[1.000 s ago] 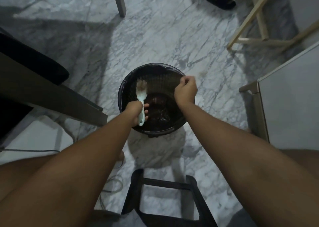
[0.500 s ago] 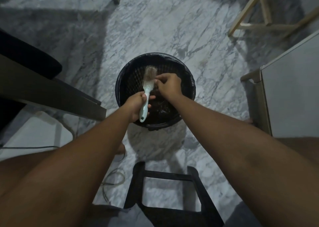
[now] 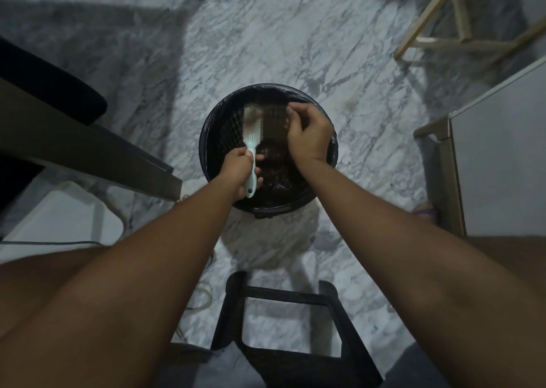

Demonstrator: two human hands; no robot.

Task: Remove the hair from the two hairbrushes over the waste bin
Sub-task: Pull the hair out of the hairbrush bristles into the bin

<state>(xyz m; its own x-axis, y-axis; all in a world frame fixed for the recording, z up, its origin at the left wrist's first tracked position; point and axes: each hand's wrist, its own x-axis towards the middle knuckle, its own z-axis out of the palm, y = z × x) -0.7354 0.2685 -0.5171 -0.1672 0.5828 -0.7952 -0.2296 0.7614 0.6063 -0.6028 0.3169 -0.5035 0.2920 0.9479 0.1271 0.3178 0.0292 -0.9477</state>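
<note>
A round black waste bin (image 3: pixel 218 121) with a dark liner stands on the marble floor. My left hand (image 3: pixel 237 169) grips the handle of a pale green hairbrush (image 3: pixel 253 133) held over the bin, bristles up, with a brownish mat of hair (image 3: pixel 253 115) on its head. My right hand (image 3: pixel 308 135) is just right of the brush head, fingers pinched on a dark sheet of hair (image 3: pixel 274 121) stretched between brush and fingers. Dark clumps lie in the bin's bottom. A second brush is not in view.
A dark stool frame (image 3: pixel 283 296) stands between my knees. A dark table edge and black chair seat (image 3: pixel 53 92) are at left, a white cabinet (image 3: pixel 499 163) at right, and wooden legs (image 3: pixel 437 18) at far right. A cable (image 3: pixel 59 243) lies on the floor.
My right hand came from the bin's right rim to the brush head, pinched hair and pulled it away to the right. The brush tilted slightly and stayed over the bin.
</note>
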